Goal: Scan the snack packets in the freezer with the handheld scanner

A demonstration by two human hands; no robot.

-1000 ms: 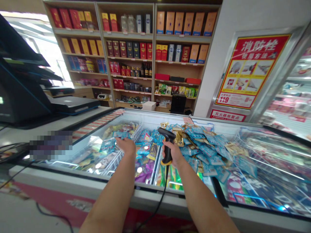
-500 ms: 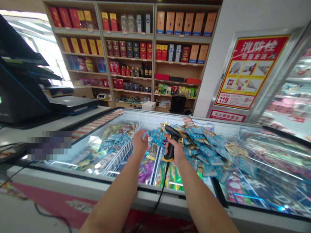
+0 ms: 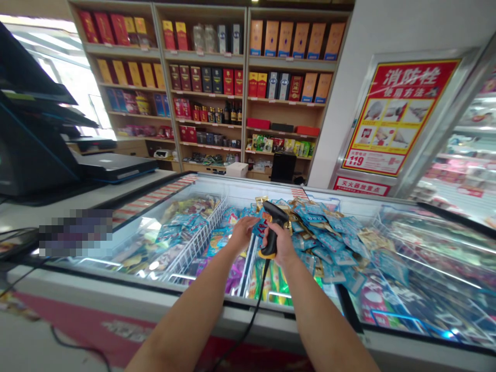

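My right hand (image 3: pixel 281 242) grips a black and yellow handheld barcode scanner (image 3: pixel 273 240) by its handle. The scanner's head points up and forward, and its black cord (image 3: pixel 253 315) hangs down toward me. Close to its left side is my left hand (image 3: pixel 241 235), with fingers stretched out toward a blue and red packet (image 3: pixel 260 226). Whether the fingertips touch that packet is hard to make out. Beyond and to the right of the scanner, many blue packets (image 3: pixel 323 240) are heaped on the freezer (image 3: pixel 163 292), some gold ones among them.
White wire baskets (image 3: pixel 199 240) inside the freezer hold more wrapped goods, including green packs (image 3: pixel 271 279). At left, a counter carries dark checkout equipment (image 3: pixel 112 168). Shelves of boxes (image 3: pixel 209 80) stand behind. A red and yellow poster (image 3: pixel 401 113) hangs at right.
My left hand has moved right, closer to the scanner and the blue and red packet. My right hand and the scanner have stayed almost in place.
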